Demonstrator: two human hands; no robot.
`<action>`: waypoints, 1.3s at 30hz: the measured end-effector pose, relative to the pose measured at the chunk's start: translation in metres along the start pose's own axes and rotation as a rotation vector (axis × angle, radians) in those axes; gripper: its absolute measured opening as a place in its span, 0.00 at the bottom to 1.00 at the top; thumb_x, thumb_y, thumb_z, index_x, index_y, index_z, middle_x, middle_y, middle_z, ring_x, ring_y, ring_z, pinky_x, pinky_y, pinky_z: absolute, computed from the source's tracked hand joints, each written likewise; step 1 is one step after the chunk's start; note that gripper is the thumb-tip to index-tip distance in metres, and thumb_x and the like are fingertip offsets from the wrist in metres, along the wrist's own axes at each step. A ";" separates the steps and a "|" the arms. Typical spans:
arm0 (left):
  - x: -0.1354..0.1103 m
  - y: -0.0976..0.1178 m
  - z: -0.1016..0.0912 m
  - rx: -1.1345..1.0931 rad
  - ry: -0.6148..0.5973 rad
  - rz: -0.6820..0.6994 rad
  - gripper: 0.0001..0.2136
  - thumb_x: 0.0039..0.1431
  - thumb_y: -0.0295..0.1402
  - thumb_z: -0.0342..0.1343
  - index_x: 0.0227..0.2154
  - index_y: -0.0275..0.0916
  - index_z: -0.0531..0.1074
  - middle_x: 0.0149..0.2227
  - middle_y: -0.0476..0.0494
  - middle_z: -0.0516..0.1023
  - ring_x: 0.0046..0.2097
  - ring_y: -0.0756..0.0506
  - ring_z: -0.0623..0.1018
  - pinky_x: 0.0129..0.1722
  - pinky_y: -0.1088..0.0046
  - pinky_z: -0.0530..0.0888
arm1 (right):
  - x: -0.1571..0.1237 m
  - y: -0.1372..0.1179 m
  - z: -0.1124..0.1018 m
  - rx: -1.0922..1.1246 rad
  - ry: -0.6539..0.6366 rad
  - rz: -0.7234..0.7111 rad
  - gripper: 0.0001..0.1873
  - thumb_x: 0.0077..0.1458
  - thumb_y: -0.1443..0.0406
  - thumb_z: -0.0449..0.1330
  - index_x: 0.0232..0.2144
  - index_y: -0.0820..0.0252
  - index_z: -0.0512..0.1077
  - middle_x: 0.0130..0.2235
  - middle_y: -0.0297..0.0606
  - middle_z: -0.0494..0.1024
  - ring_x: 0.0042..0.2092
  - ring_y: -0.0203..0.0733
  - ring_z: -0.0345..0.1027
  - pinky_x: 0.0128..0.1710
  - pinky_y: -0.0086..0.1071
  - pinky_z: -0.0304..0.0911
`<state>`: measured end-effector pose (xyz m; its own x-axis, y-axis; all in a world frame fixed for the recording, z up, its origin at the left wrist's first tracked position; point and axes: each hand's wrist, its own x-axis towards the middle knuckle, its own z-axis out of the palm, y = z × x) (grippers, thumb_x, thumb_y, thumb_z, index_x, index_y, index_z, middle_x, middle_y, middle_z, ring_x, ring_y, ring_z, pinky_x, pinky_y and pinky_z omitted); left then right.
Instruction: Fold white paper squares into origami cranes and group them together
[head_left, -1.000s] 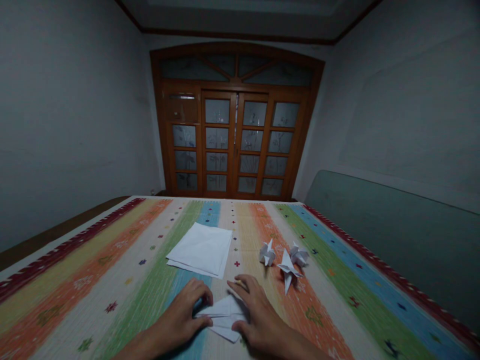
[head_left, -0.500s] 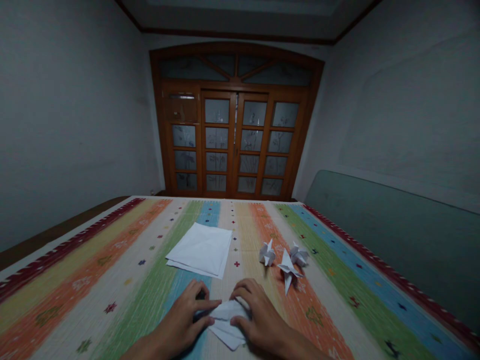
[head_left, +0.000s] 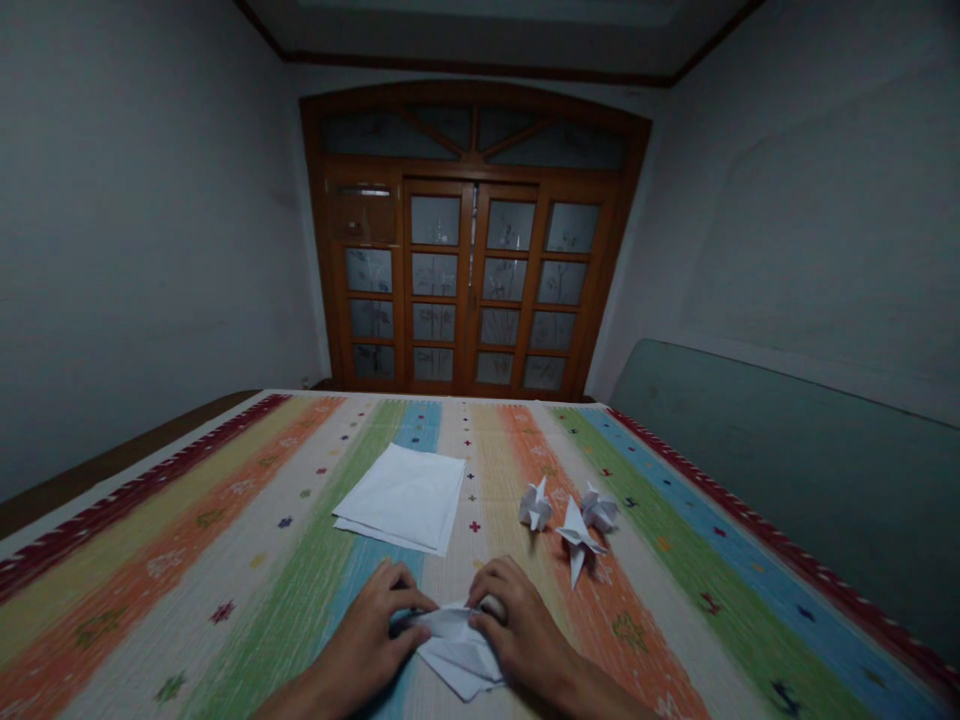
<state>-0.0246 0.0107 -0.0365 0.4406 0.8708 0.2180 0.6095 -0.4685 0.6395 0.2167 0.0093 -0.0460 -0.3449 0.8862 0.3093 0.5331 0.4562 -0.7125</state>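
A partly folded sheet of white paper (head_left: 463, 660) lies on the striped tablecloth close in front of me. My left hand (head_left: 379, 625) pinches its left upper edge between thumb and fingers. On the opposite side my right hand (head_left: 517, 625) has thumb and bent fingers closed on the right upper part. Creased layers show between the two hands, and a pointed flap faces toward me. Fingers cover parts of both side edges.
Beyond my hands to the left is a small stack of white paper sheets (head_left: 405, 497). Three folded paper figures, among them a pointed one (head_left: 577, 538), stand to the right. The striped tablecloth (head_left: 285, 610) covers the table; a greenish backrest (head_left: 787, 450) runs along its right side.
My right thumb and fingers have shifted at the upper edge of the paper, and more of its creased right side shows. My left hand keeps its pinch.
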 end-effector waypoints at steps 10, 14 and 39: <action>-0.002 -0.003 0.006 0.070 0.081 -0.032 0.04 0.57 0.29 0.69 0.34 0.46 0.86 0.37 0.45 0.75 0.43 0.39 0.75 0.46 0.62 0.72 | -0.004 0.003 0.002 -0.102 -0.037 -0.120 0.12 0.52 0.79 0.60 0.32 0.59 0.77 0.37 0.39 0.77 0.43 0.44 0.71 0.43 0.34 0.65; -0.003 -0.006 0.002 0.215 0.062 0.109 0.09 0.59 0.27 0.68 0.38 0.50 0.85 0.39 0.44 0.75 0.43 0.39 0.73 0.43 0.64 0.71 | -0.006 0.007 0.001 -0.130 -0.051 -0.207 0.13 0.53 0.79 0.60 0.34 0.59 0.78 0.37 0.40 0.78 0.41 0.43 0.72 0.41 0.32 0.65; -0.003 -0.003 -0.026 0.410 -0.082 0.490 0.11 0.65 0.23 0.52 0.44 0.41 0.77 0.44 0.38 0.75 0.45 0.38 0.72 0.43 0.62 0.71 | -0.018 -0.011 -0.010 -0.477 -0.268 -0.285 0.14 0.54 0.65 0.63 0.44 0.62 0.78 0.43 0.49 0.80 0.48 0.54 0.69 0.51 0.43 0.64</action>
<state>-0.0451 0.0132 -0.0196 0.7710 0.5346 0.3461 0.5201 -0.8422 0.1424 0.2245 -0.0113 -0.0376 -0.6738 0.7014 0.2324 0.6572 0.7126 -0.2455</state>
